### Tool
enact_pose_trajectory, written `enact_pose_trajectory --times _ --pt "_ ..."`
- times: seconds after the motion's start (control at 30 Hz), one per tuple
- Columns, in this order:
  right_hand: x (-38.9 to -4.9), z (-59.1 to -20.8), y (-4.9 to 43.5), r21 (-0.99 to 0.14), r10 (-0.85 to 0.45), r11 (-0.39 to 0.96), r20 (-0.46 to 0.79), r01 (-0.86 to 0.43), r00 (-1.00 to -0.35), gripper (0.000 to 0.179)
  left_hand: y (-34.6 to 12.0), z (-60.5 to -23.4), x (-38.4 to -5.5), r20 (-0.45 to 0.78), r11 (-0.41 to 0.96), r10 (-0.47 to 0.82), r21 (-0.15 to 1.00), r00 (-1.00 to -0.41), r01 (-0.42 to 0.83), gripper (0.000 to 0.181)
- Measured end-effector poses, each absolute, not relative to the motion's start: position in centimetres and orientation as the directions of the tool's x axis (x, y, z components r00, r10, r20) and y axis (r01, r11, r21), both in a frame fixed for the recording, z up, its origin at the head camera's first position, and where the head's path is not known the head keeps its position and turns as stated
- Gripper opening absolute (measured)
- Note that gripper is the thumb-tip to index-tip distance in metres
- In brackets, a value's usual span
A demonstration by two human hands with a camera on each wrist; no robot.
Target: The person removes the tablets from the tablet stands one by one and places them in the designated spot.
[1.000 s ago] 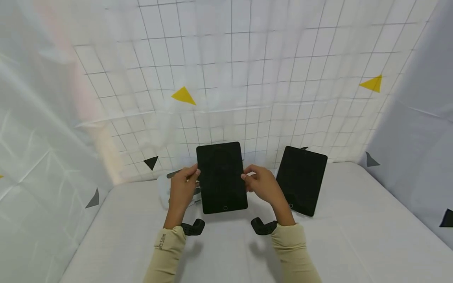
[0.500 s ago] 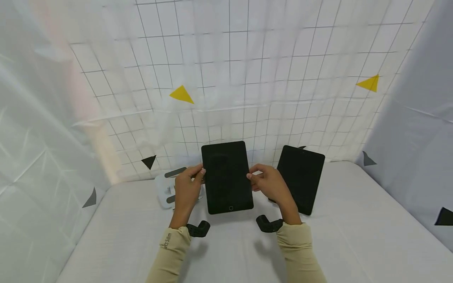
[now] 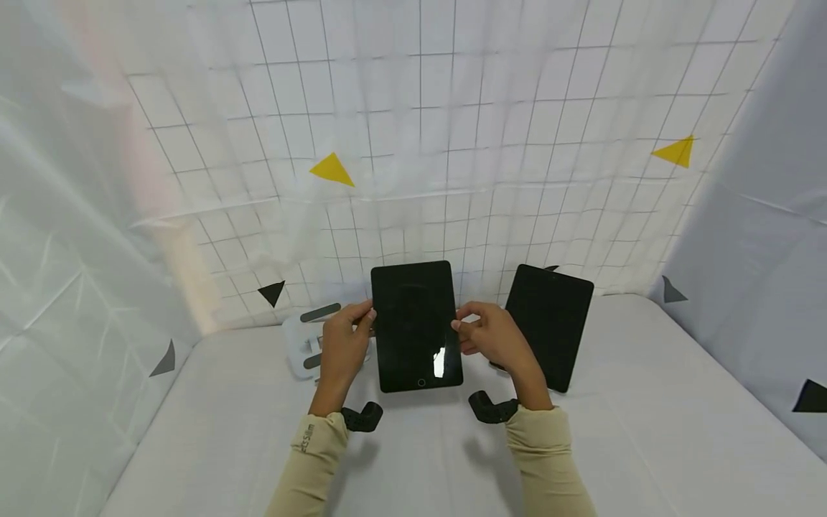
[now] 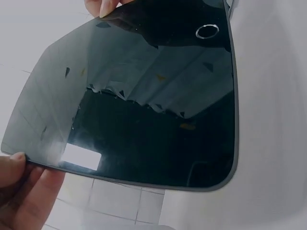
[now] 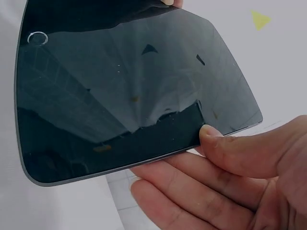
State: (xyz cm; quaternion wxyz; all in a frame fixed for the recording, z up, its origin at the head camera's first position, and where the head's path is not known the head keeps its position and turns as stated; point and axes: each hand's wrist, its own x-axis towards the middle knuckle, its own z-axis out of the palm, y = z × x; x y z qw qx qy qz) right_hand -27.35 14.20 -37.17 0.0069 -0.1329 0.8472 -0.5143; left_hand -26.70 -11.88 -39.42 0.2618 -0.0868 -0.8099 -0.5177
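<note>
A black tablet (image 3: 413,323) with a round home button is held up above the table, its screen facing the head camera. My left hand (image 3: 344,348) pinches its left edge, thumb on the front and fingers behind. On the opposite edge my right hand (image 3: 496,337) pinches it the same way, as the right wrist view shows with the thumb (image 5: 225,148) on the glass. A bright reflection lies low on the screen. Behind my right hand a second black tablet (image 3: 552,323) leans back, its lower left corner partly covered by that hand.
A white stand (image 3: 300,352) with grey pads sits behind my left hand, partly hidden. The white table (image 3: 614,431) meets a white grid-lined sheet (image 3: 413,143) at the back. Pale sheets hang on both sides.
Both hands and the held tablet have shifted slightly right in the head view, uncovering more of the white stand. A bright reflection has appeared on the screen. The grip is unchanged.
</note>
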Motion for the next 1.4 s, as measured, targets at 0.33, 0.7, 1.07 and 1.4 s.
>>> enact_pose_trajectory --times 0.33,0.7,1.07,1.4 --pt "-27.34 -36.83 14.31 -0.870 -0.245 0.448 0.104 -0.207 -0.964 0.021 -11.71 -39.28 -26.76 0.515 0.468 -0.116 0.782 -0.849 0.411 0.027" --pt "-27.45 -36.90 14.27 -0.869 -0.234 0.462 0.072 -0.176 -0.970 0.020 -11.73 -39.34 -26.93 0.503 0.463 -0.113 0.790 -0.857 0.403 0.026" --pt "-27.49 -36.85 14.27 -0.867 -0.245 0.469 0.052 -0.166 -0.968 0.018 -11.65 -39.26 -26.96 0.508 0.506 -0.108 0.768 -0.854 0.393 0.026" --pt "-27.32 -36.84 14.22 -0.859 -0.253 0.487 0.035 -0.158 -0.967 0.018 -11.57 -39.57 -27.02 0.487 0.524 -0.095 0.766 -0.868 0.372 0.027"
